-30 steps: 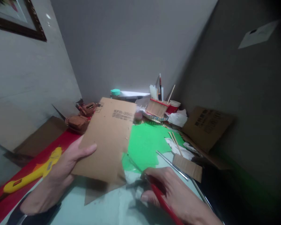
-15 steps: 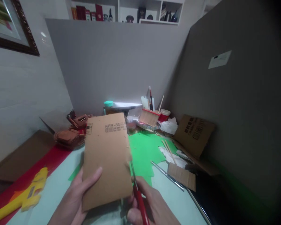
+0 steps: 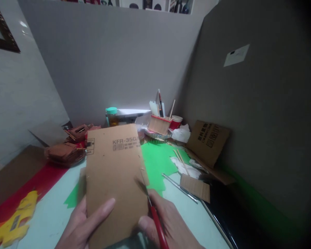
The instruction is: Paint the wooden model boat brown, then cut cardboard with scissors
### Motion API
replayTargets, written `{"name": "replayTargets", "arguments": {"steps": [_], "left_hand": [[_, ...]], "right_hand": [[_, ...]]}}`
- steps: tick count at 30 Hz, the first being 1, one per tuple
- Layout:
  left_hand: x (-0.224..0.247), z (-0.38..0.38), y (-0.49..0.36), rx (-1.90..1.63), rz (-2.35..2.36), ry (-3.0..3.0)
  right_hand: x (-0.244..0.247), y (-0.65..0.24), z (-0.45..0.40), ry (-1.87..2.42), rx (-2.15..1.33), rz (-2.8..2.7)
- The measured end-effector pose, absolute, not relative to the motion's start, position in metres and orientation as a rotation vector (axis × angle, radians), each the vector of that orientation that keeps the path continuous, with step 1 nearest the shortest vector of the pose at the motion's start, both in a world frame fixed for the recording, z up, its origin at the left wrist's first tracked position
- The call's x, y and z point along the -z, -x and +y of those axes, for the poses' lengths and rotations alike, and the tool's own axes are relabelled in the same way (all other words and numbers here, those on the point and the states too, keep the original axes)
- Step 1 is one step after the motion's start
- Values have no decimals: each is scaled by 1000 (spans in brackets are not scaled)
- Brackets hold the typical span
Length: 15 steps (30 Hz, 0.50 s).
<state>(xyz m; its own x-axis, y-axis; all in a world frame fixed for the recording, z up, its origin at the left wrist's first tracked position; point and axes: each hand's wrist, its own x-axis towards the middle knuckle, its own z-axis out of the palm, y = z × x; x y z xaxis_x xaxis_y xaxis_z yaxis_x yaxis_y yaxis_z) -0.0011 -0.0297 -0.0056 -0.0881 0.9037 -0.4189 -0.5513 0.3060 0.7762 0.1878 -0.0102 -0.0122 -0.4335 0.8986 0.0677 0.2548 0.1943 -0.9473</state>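
Observation:
A tall piece of brown cardboard [image 3: 114, 173] printed "KFR-35G" stands tilted before me. My left hand [image 3: 85, 221] grips its lower left part, thumb on the front face and fingers behind. Red-handled scissors [image 3: 157, 221] are in my right hand [image 3: 168, 218], closed round the handles at the lower right of the cardboard. The scissor blades are parted at the right edge of the sheet, one of them blurred over its front face. Small rough bits show along that edge.
At the left lies a yellow glue gun [image 3: 18, 221], with brown craft pieces [image 3: 64, 152] behind it. Green paper [image 3: 155, 162], metal rods [image 3: 180, 188], a cardboard scrap [image 3: 195, 187] and a folded carton [image 3: 208, 141] are at the right. A stick holder [image 3: 159, 124] stands behind.
The view has tilted down and shifted right. The scissor blades have opened wider, and one now lies across the cardboard's face. Both hands keep their holds.

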Motion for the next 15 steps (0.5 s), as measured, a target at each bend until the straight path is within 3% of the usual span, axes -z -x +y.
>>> {"name": "replayTargets", "arguments": {"steps": [15], "left_hand": [[22, -26, 5, -1304, 1134, -417]], "right_hand": [[33, -182, -1, 1212, -1160, -1836]]}}
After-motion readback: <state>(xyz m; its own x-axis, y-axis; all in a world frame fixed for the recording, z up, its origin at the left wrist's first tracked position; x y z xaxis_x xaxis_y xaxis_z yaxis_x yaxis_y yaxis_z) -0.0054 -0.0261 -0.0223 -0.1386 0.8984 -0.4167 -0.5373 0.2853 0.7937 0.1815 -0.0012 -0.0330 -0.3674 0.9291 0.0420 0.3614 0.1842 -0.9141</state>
